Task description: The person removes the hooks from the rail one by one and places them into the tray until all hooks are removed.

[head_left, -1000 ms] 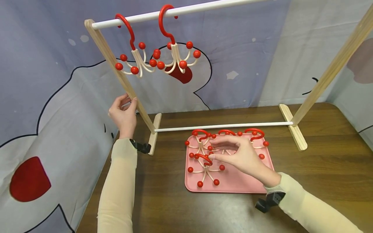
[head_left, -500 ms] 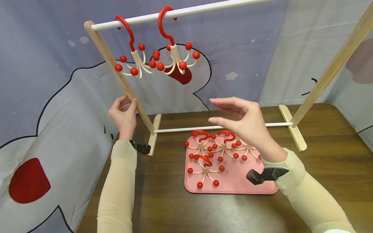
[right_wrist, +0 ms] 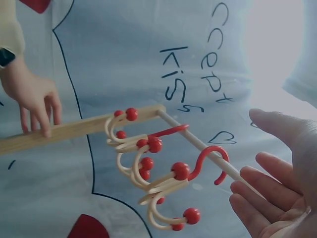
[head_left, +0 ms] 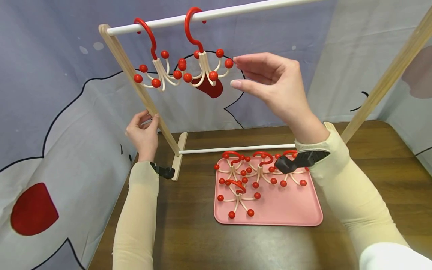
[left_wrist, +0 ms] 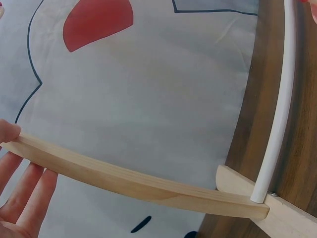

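Note:
My left hand (head_left: 144,135) grips the left wooden post (head_left: 129,73) of a rack, thumb on one face and fingers on the other; the left wrist view shows this hold on the post (left_wrist: 129,181). From the rack's white top bar (head_left: 243,11) hang two hangers, a left hanger (head_left: 158,66) and a right hanger (head_left: 203,62), each with a red hook and cream prongs tipped with red balls. Just right of the second, my right hand (head_left: 276,82) is raised with thumb and fingers apart, holding nothing. In the right wrist view, a gap separates the hand (right_wrist: 277,193) from that hanger (right_wrist: 171,184).
On the wooden table (head_left: 189,232) lies a pink tray (head_left: 287,210) bearing several more such hangers, one of them the front-left hanger (head_left: 238,197). A low white bar (head_left: 216,150) crosses behind it. The right post (head_left: 384,82) stands behind my right forearm. Printed cloth hangs behind.
My right hand has risen from over the tray, up to beside the second hanging hanger, fingers still apart and holding nothing. My left hand has stayed on the post.

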Demonstrator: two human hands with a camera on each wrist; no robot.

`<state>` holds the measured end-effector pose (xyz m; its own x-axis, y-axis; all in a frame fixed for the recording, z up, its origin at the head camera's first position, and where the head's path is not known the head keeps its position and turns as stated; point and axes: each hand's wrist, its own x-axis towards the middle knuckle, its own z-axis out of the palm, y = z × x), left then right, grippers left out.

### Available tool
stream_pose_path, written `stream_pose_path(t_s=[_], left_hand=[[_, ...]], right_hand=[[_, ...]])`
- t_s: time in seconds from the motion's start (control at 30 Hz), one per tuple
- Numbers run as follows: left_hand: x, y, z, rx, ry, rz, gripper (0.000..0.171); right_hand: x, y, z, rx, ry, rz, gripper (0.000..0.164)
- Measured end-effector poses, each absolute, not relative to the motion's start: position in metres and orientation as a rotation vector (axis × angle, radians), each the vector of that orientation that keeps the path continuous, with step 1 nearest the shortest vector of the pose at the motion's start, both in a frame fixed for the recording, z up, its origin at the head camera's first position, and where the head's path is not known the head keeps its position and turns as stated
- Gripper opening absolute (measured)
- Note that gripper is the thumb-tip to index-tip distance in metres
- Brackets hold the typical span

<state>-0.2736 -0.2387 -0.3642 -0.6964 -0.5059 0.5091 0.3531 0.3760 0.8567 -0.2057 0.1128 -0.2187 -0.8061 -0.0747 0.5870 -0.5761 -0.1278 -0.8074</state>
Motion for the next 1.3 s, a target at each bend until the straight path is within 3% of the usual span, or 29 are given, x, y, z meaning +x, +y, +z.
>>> stream_pose_path(t_s=[0.33, 0.6, 0.93, 1.1, 1.3], left_hand=[[-0.273, -0.239, -0.365, 0.116, -1.864, -1.408, 0.02], [-0.275, -0.242, -0.366, 0.109, -1.863, -1.396, 0.021], [-0.273, -0.24, -0.366, 0.096, -1.856, -1.392, 0.02], [-0.273, -0.239, -0.365, 0.101, -1.855, -1.401, 0.021], [-0.273, -0.24, -0.364, 0.113, -1.863, -1.392, 0.022]], right_hand=[[-0.234, 0.087, -0.181, 0.759, -1.927, 1.845, 0.042], [-0.256, 0.063, -0.173, 0.77, -2.041, 1.753, 0.046], [-0.258, 0.044, -0.17, 0.682, -2.136, 1.721, 0.048], [-0.263, 0.044, -0.17, 0.642, -2.115, 1.62, 0.041], [-0.269, 0.049, -0.169, 0.575, -2.033, 1.626, 0.022]])
